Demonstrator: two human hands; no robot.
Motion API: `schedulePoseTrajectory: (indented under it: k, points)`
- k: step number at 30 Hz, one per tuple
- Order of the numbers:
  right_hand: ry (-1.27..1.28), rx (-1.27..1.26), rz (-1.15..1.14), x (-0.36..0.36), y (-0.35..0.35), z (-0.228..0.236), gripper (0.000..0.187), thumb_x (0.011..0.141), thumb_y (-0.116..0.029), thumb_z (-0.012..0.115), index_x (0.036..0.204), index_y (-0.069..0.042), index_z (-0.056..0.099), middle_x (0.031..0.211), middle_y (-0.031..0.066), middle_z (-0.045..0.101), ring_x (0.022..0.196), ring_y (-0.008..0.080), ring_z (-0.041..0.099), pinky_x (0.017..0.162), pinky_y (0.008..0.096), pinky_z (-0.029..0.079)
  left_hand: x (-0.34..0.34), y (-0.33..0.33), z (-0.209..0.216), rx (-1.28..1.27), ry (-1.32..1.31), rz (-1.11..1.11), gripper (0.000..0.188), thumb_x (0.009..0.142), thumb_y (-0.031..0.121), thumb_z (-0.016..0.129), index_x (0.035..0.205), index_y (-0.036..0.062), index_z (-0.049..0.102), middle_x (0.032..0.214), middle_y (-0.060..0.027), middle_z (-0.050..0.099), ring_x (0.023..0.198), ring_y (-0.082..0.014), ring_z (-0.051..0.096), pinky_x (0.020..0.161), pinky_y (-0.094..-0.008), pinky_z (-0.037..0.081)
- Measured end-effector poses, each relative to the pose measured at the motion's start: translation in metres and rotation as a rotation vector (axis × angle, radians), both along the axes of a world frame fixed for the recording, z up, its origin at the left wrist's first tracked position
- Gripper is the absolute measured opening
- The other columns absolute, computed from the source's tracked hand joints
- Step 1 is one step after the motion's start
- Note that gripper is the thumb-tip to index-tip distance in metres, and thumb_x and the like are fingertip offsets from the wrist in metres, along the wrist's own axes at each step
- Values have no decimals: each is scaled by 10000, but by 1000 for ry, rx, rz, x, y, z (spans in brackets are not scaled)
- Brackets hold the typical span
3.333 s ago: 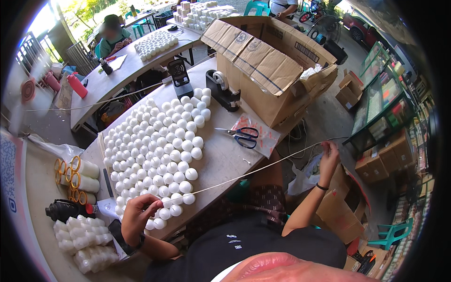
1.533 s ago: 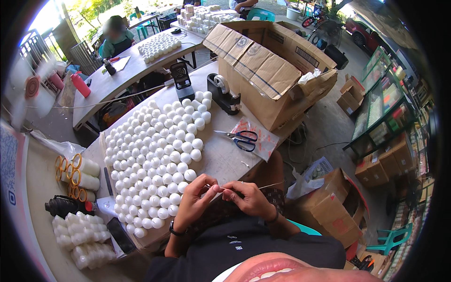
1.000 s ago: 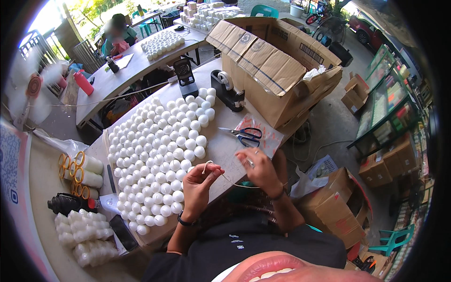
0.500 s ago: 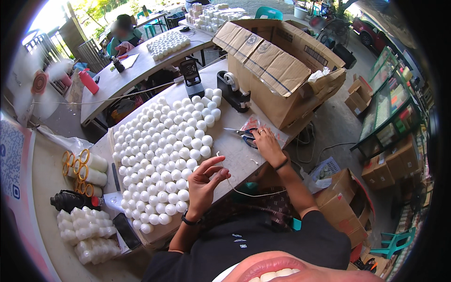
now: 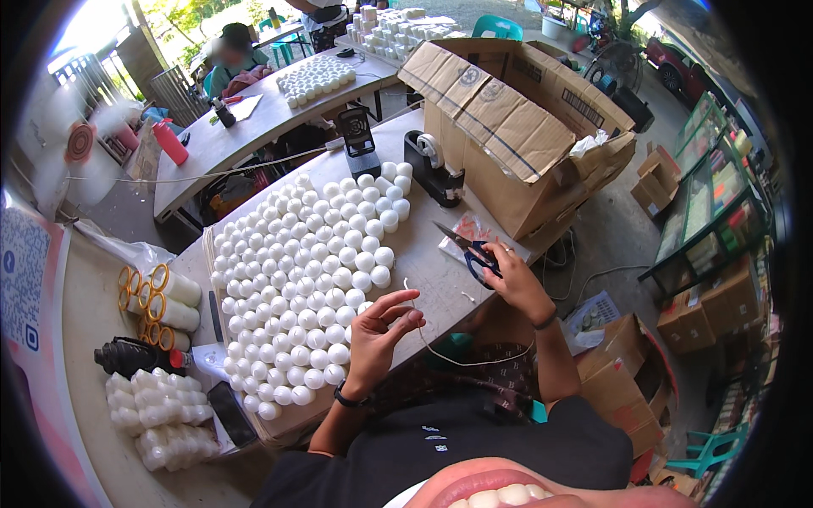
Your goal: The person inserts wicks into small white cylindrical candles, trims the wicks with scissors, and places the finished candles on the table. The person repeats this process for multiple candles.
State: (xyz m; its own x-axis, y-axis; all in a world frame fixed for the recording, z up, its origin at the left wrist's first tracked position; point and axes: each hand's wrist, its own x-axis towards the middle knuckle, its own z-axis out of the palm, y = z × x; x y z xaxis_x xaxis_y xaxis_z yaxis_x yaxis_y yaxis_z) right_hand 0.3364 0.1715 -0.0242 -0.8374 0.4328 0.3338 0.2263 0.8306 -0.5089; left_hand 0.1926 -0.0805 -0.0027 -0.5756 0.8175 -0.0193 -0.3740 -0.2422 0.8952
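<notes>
My left hand (image 5: 377,339) is closed in a pinch on a thin white cord (image 5: 457,362), whose short end stands above the fingertips. The rest of the cord droops in a curve toward my right forearm. My right hand (image 5: 518,284) holds dark-handled scissors (image 5: 477,256) just above the table, their blades pointing away to the left. Beside the scissors lies a clear plastic packet (image 5: 468,229) with reddish marks. Many white round-topped cylinders (image 5: 296,296) stand close together on the table, left of my left hand.
A black tape dispenser (image 5: 432,173) and a black upright device (image 5: 358,144) stand beyond the cylinders. A large open cardboard box (image 5: 483,114) is at the far right. Gold-rimmed rolls (image 5: 174,300) and wrapped white packs (image 5: 161,406) lie left. Another person (image 5: 233,59) sits at the far table.
My right hand has lifted the scissors off the table near the packet. My left hand keeps its pinch on the cord. A standing person has come further into view at the back.
</notes>
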Motion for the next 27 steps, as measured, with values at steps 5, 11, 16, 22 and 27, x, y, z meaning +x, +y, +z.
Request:
schedulePoseTrajectory:
  k: [5,11,16,22,27]
  points:
    - [-2,-686,62,8,-19,14,375,766,-132,825,1028,32,613,874,53,635,838,171,635,794,284,491,0,2,1,19,44,22,356,900,-19,691,1247,-35,615,1257,-109,617,967,-157,675,860,-306,580]
    - [-145,-722,373,14,-32,42,646,709,-524,852,1000,-1,606,865,21,590,838,86,536,765,257,456,-14,3,17,100,296,71,411,865,-90,693,1264,-50,602,1298,-135,564,952,-163,677,824,-290,573]
    - [-261,-923,594,16,-23,60,761,703,-716,757,957,-16,601,833,-5,563,797,83,524,703,255,456,-33,-1,28,124,247,-3,440,840,-104,706,1263,-62,592,1308,-149,573,865,-155,669,777,-283,579]
    - [-402,-974,631,19,-29,75,835,631,-776,750,924,-8,602,836,2,557,785,89,513,672,253,427,-42,0,28,183,29,-189,518,842,-18,743,1322,-54,552,1329,-158,588,845,-153,689,750,-296,598]
    - [-411,-953,636,15,-39,78,846,607,-782,750,908,-4,611,825,3,560,762,84,511,652,249,425,-37,-1,24,250,-55,-296,521,842,-27,734,1327,-50,547,1352,-162,566,842,-139,676,718,-291,584]
